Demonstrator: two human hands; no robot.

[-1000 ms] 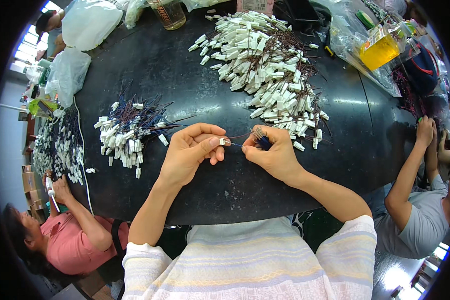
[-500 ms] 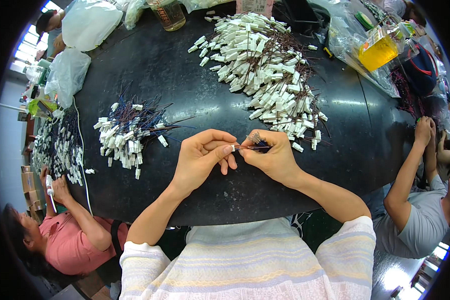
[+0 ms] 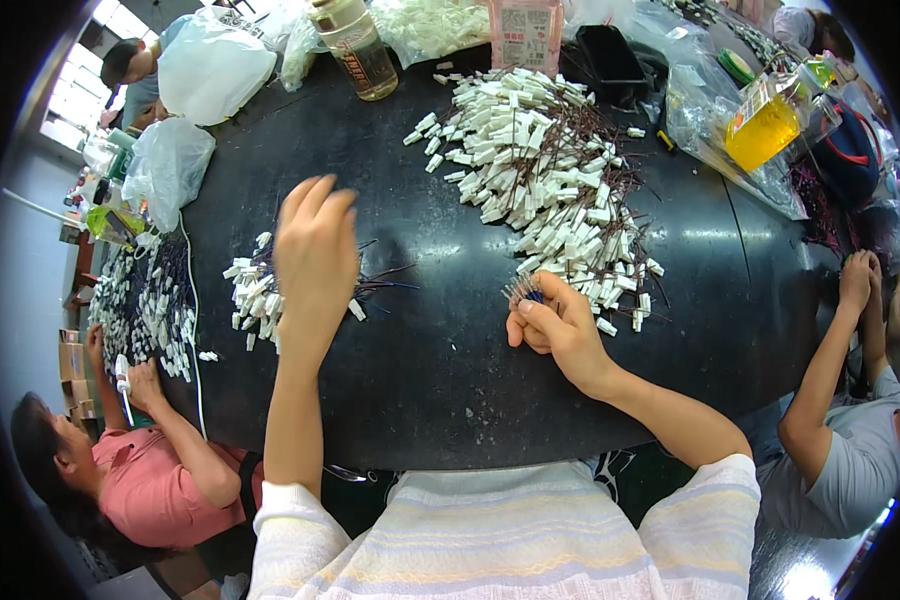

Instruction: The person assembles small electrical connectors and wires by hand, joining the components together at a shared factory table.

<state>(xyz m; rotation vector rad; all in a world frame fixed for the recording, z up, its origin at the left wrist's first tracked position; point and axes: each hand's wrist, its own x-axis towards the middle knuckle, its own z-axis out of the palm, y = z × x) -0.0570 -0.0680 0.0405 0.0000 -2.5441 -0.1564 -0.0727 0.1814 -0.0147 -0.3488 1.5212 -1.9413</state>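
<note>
Black worktop (image 3: 440, 380) carries two connector piles. Left hand (image 3: 315, 250) hovers released above the smaller pile (image 3: 255, 305) (left edge); right hand (image 3: 560, 330) grips a wire bundle (image 3: 523, 291) beside the larger pile (image 3: 550, 180).

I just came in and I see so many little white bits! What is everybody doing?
A person sits at a round black table, working with small white connectors on thin dark wires. The right hand pinches a little bundle of wires beside the big pile. The left hand is open, fingers spread, above the smaller pile. Other people work at the table's edges.
</note>
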